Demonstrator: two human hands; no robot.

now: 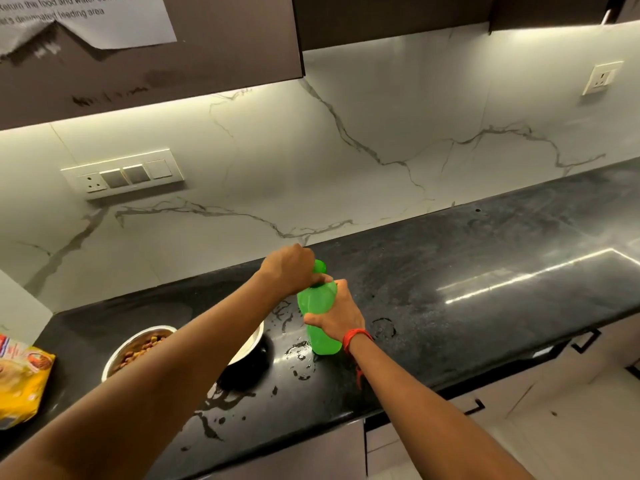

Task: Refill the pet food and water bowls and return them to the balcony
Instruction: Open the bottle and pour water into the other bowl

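Black granite countertop (485,271), wet with puddles and splashes (301,355), sets the scene. A person's right hand (337,317), with a red thread (356,336) at the wrist, wraps fingers and thumb round the body of a green plastic bottle (318,303). The bottle stands near the counter's front edge, and the left hand (291,268) closes over its cap (320,266) from above.

Just left of the bottle, two steel bowls sit side by side on the counter. The food bowl (138,348) holds brown kibble. The second bowl (251,339) lies largely hidden beneath the left forearm, which crosses above both bowls, and its contents cannot be made out. A yellow pet food packet (24,382) lies at the counter's far left, well apart from the bottle.

Behind the counter, a white marble-look backsplash (381,133) carries a switch panel (124,174) on the left and a single socket (602,77) on the right. A printed sheet of paper (104,19) is stuck to the dark upper cabinet (207,64).

Open room lies to the bottle's right, where the counter runs on as a long glossy stretch reflecting a strip of light. The front edge cuts diagonally beneath the right forearm, with cabinet fronts and black handles (476,407) below it.
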